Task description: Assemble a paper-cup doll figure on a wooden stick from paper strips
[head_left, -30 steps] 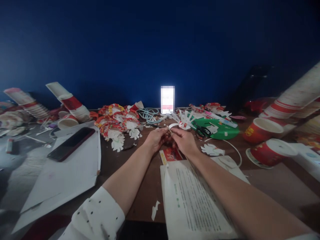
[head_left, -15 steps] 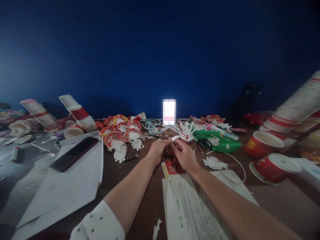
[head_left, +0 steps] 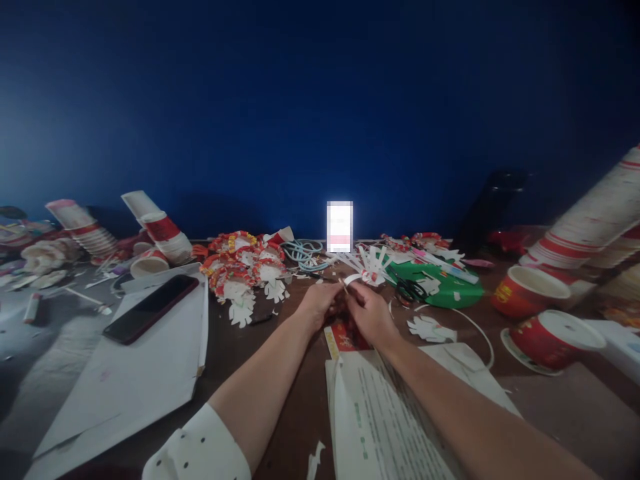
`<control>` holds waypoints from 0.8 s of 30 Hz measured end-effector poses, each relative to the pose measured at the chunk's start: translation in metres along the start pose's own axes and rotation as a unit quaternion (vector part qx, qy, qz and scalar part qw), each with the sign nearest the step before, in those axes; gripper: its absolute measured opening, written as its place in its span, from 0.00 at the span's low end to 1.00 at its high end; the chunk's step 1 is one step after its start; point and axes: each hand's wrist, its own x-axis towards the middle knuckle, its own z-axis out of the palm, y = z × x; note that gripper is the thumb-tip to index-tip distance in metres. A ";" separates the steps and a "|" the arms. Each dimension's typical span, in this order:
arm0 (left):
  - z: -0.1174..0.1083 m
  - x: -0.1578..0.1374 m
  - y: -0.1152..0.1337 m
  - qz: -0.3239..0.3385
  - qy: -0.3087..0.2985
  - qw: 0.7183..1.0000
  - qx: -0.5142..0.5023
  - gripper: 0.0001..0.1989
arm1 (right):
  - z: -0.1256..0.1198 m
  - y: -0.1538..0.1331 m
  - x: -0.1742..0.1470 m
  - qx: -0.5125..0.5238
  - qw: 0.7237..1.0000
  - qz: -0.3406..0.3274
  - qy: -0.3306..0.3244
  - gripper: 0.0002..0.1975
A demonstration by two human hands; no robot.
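My left hand [head_left: 323,300] and my right hand [head_left: 367,310] meet over the table in the middle, fingers pinched together. Between the fingertips runs a white paper strip [head_left: 353,280], curving up beside my right thumb and index finger. Just beyond them is a paper cup cut into splayed strips [head_left: 370,272], white with red print; whether the pinched strip belongs to it I cannot tell. What my left fingertips grip is too small to make out. Below my hands lie a red printed piece [head_left: 350,337] and a printed sheet [head_left: 380,413].
Scissors [head_left: 411,289] rest on a green sheet [head_left: 460,293]. Left stand a pile of red-and-white cut paper pieces [head_left: 245,260], a phone [head_left: 153,308] on a white folder [head_left: 125,380], and stacked cups [head_left: 167,233]. Red paper cups [head_left: 530,293] and a tall cup stack [head_left: 590,207] are at right.
My hands stay together in nearly the same place, with slight finger movement at the strip. The whole view has shifted a little; the things on the table keep their places.
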 end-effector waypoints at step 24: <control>0.001 0.001 0.000 -0.003 0.030 0.999 0.010 0.15 | 0.002 0.001 -0.001 -0.045 0.998 0.007 -0.033 0.17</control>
